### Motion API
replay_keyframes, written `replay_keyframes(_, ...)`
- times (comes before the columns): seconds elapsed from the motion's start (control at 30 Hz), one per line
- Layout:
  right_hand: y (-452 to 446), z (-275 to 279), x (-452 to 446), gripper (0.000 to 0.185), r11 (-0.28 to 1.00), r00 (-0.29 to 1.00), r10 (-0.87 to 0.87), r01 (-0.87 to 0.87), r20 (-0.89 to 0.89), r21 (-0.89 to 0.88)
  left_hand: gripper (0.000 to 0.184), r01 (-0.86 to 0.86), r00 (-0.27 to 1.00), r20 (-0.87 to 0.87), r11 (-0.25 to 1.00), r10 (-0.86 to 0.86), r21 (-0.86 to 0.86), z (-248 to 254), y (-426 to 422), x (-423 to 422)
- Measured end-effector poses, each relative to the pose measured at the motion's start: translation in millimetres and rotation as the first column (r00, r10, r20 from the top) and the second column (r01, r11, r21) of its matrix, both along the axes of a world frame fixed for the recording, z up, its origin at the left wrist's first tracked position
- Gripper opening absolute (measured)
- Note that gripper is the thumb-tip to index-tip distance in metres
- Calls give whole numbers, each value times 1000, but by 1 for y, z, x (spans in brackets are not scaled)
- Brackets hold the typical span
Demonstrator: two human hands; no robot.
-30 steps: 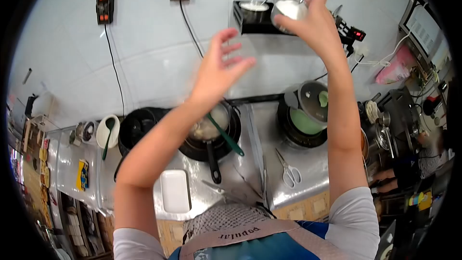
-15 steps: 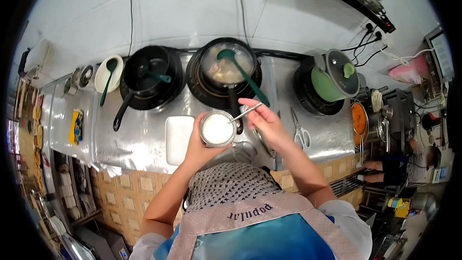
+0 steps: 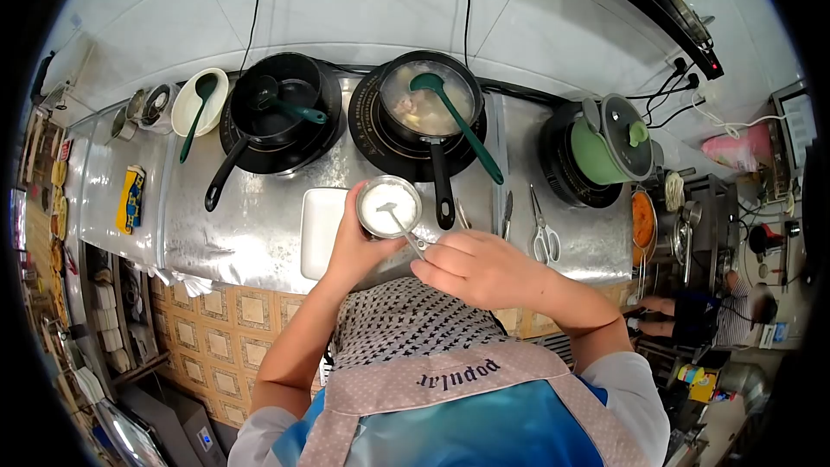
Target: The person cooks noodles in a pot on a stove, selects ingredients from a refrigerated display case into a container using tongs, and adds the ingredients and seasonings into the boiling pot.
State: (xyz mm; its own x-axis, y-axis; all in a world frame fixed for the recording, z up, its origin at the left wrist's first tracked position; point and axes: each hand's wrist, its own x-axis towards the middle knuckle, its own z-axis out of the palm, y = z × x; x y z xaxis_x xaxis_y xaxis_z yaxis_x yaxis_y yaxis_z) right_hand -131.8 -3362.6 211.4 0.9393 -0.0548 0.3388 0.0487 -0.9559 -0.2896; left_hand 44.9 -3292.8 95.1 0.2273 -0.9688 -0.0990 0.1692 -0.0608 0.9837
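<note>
My left hand (image 3: 349, 252) is wrapped round a clear round jar (image 3: 386, 234) holding a white, fine-grained substance. With closed fingers, my right hand (image 3: 484, 266) grips the handle of a metal spoon (image 3: 403, 227), whose bowl end sits inside the jar on the white stuff. Just left of the jar lies a white rectangular tray (image 3: 318, 235). Beyond my hands, a black-handled frying pan (image 3: 442, 182) with cloudy liquid and food pieces stands on a round black burner. A dark green ladle (image 3: 463, 132) leans in that pan.
Left of the pan stands a black pot (image 3: 226, 175) with another green ladle, then a white bowl (image 3: 184, 125). Scissors (image 3: 545, 240) and a knife (image 3: 507, 214) lie to the right, near a green pot (image 3: 596, 156). Another person (image 3: 705, 316) is at the far right.
My right hand has come down and toward me, and the spoon now slants down to the right, with its bowl visible in the jar. The camera view has shifted slightly.
</note>
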Motion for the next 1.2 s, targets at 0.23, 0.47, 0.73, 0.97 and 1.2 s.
replay_keyframes(0.23,-3,4,-12,17,929,940,-263,187,216,320,92,-9,1000,-11,1000,9,-21,13,-6,-2)
replay_keyframes(0.47,8,-13,-10,13,870,917,-344,232,200,434,92,-39,999,4,999,39,3,17,-9,0)
replay_keyframes(0.73,1,-27,-9,19,265,795,-606,153,41,952,90,-44,998,54,999,44,-3,15,-9,-2)
replay_keyframes(0.97,-18,-27,-11,23,134,738,-674,81,31,988,89,-30,1000,7,999,30,10,22,-13,-5)
replay_keyframes(1.2,-47,-34,-9,24,110,635,-772,91,27,990,91,-47,997,62,998,45,29,6,-12,1)
